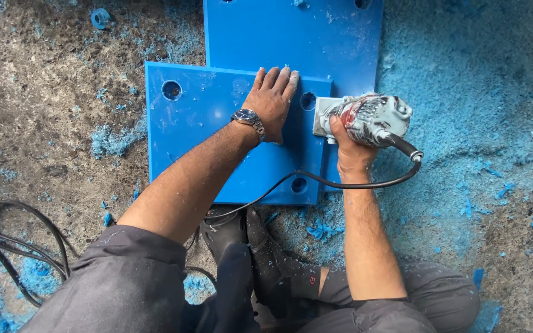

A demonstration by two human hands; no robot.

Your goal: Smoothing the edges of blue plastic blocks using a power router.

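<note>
The power tool [365, 119] hides the near panel's [205, 160] right edge; the far panel [291, 37] runs off the top edge.

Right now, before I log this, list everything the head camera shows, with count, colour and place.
Plastic slabs: two, blue, with round holes, overlapping on the ground, centre.
Power tool: one, grey, dusty, at the near slab's right edge.
Tool cord: one, black, looping below the tool.
Cables: black, bottom left.
Shavings: blue, many, heaped right, scattered left.
Ring: one, blue, top left.
Wristwatch: one, on the left wrist.
Left hand: flat on the near slab.
Right hand: gripping the tool.
</note>
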